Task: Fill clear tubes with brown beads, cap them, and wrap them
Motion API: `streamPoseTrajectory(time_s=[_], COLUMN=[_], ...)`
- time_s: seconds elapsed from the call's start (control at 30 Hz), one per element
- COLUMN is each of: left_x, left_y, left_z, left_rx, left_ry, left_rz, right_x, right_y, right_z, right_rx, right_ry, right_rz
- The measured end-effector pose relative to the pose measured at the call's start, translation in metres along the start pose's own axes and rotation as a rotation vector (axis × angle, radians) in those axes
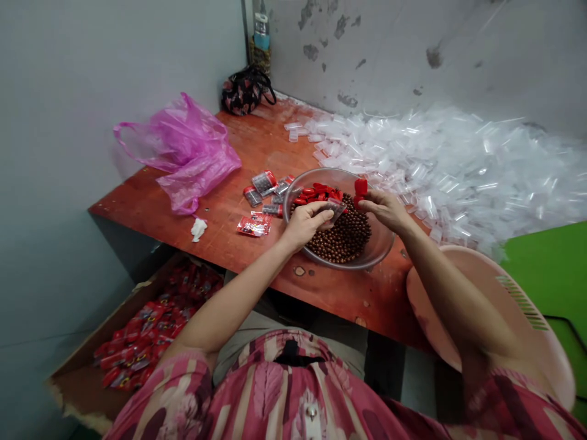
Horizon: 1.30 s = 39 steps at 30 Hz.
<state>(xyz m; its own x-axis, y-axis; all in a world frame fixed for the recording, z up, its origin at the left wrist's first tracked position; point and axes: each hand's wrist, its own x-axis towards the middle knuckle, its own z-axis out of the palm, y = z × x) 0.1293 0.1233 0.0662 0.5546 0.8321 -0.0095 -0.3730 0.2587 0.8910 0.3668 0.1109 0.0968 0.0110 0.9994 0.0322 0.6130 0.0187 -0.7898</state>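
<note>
My left hand (303, 225) is closed on a small clear plastic case (336, 211) above the bowl's middle. Between the thumb and fingers of my right hand (387, 211) is a red piece (361, 187), held upright over the bowl's right side; its exact kind I cannot make out. Below both hands stands a clear plastic bowl (383, 247). Round brown beads (337, 244) fill its lower part, and glossy red pieces (316, 194) lie at its far left. Just left of the bowl are several small red-and-clear packs (265, 182) and flat red packets (254, 224).
Clear plastic cases (440, 165) are heaped along the wall. A pink plastic bag (192, 153) and white scrap (199, 229) lie left on the red table (229, 244). A box (73, 379) of red packets stands below; a pink basket (486, 281) is at right.
</note>
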Motion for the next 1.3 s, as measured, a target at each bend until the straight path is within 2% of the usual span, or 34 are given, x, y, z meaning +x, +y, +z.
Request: streamPoseTrajectory(time_s=[0.13, 0.23, 0.37, 0.5, 0.67, 0.8, 0.97, 1.13, 1.23, 1.3], left_x=[-0.001, -0.004, -0.007, -0.007, -0.006, -0.008, -0.009, -0.006, -0.005, -0.005], left_y=[0.002, 0.008, 0.012, 0.007, 0.006, 0.008, 0.007, 0.005, 0.004, 0.005], left_z=[-0.001, -0.003, -0.006, -0.006, -0.006, -0.006, -0.008, -0.009, -0.009, -0.008], left_rx=[0.013, 0.133, 0.291, 0.342, 0.391, 0.334, 0.301, 0.252, 0.264, 0.241], left_ry=[-0.030, -0.126, -0.201, -0.137, -0.078, -0.058, -0.067, -0.147, -0.150, -0.122], left_rz=[0.024, 0.108, 0.227, 0.278, 0.368, 0.352, 0.334, 0.285, 0.259, 0.251], right_x=[-0.023, -0.031, -0.034, -0.036, -0.037, -0.038, -0.037, -0.037, -0.036, -0.033], right_y=[-0.019, -0.035, -0.051, -0.055, -0.049, -0.047, -0.046, -0.039, -0.039, -0.038], right_z=[0.017, 0.034, 0.049, 0.052, 0.043, 0.040, 0.044, 0.044, 0.048, 0.049], right_rx=[0.480, 0.625, 0.577, 0.523, 0.396, 0.312, 0.452, 0.308, 0.294, 0.347], right_ry=[0.019, 0.011, 0.035, 0.066, 0.025, -0.076, -0.082, -0.022, 0.017, 0.120], right_rz=[0.070, 0.071, 0.041, 0.078, 0.097, 0.085, -0.032, -0.128, -0.092, -0.048])
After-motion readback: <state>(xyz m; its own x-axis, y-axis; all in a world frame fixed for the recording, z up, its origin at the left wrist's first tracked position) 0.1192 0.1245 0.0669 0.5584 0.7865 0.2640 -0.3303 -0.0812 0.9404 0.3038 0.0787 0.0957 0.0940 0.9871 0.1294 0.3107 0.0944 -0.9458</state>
